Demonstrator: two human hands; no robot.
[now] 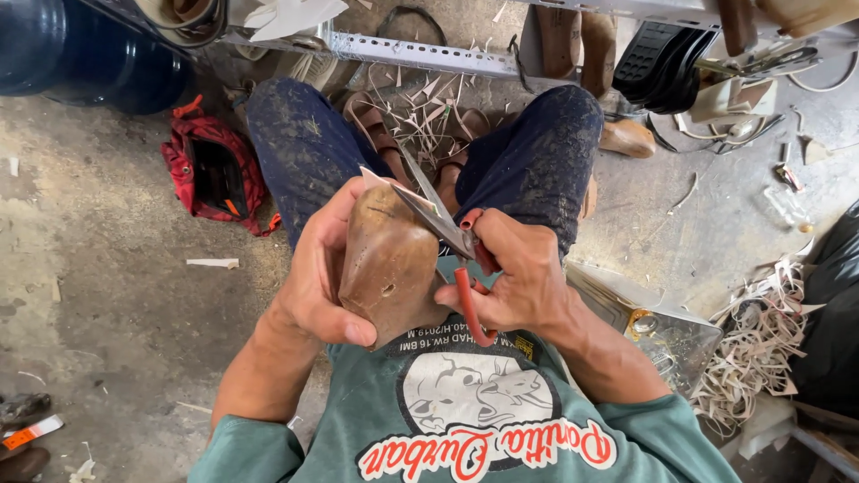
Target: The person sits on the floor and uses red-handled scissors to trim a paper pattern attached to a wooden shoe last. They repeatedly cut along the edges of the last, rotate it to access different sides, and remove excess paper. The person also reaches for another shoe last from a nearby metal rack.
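Observation:
My left hand [315,277] grips a brown wooden shoe last [389,264], held upright over my lap with a pale strip of material at its top edge [374,177]. My right hand [514,277] is closed on the red handles of a pair of scissors [447,228]. The steel blades point up and left across the top of the last, at the pale strip. My knees in dark blue trousers [537,161] are on both sides, with my sandalled feet [376,125] on the floor between them.
Pale trimmings litter the concrete floor by my feet and pile up at the right [761,331]. A red bag [215,174] lies at the left, a blue drum [80,49] at the top left. A metal rack [420,52] with lasts and soles stands ahead. A shiny metal box [662,331] sits by my right elbow.

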